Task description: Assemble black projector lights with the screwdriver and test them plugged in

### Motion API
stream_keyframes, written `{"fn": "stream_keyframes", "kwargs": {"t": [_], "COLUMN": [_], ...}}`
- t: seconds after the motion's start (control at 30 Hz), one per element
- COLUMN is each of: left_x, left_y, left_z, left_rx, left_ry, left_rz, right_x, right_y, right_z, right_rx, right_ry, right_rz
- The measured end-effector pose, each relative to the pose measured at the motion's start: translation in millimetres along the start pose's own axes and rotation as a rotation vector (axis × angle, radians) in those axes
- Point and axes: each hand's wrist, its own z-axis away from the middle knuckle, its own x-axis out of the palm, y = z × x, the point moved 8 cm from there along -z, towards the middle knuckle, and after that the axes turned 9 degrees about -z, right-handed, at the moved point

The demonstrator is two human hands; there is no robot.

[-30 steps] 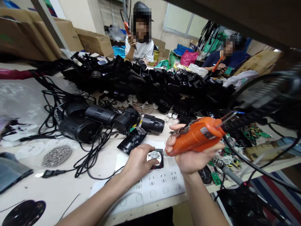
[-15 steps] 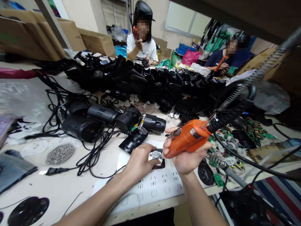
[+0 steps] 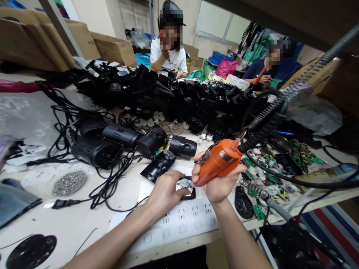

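Right hand [image 3: 220, 188] is wrapped round the orange driver [image 3: 215, 162], nose down and to the left, at the motor's right edge. Can't tell if the bit is touching. Spring [image 3: 266, 110] and a black cable run up from the driver's back end.

Left hand [image 3: 168, 188] is closed on the motor [image 3: 185, 183], fingers on the far side, thumb on the near side. Motor sits at the black part [image 3: 193, 194], just behind the power strip [image 3: 182, 224].

Black casing [image 3: 157, 167] lies just beyond the left hand, tilted. More housings [image 3: 120, 136] in a row behind, coiled cord [image 3: 112, 183] in front of them. Screws [image 3: 69, 183] heaped to the left, circuit boards [image 3: 269, 168] to the right.

Across the big black pile [image 3: 157, 87]: 2 coworkers, 1 in a white shirt [image 3: 181, 61], 1 in a dark shirt [image 3: 250, 71].
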Motion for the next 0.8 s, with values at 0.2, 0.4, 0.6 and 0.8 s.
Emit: {"fn": "stream_keyframes", "kwargs": {"t": [0.2, 0.4, 0.6, 0.8], "left_x": [-2.5, -4.0, -2.8, -2.0], "left_y": [1, 2, 1, -2], "left_z": [0, 0, 0, 0], "left_rx": [-0.008, 0.029, 0.030, 0.000], "left_ry": [0.015, 0.058, 0.059, 0.044], "left_rz": [0.011, 0.052, 0.056, 0.046], "right_x": [-1, 32, 34, 32], "right_y": [-14, -28, -1, 8], "right_z": [8, 16, 7, 5], "right_rx": [-0.077, -0.107, -0.059, -0.040], "right_ry": [0.029, -0.125, -0.101, -0.077], "right_rz": [-0.026, -0.101, -0.075, -0.050]}}
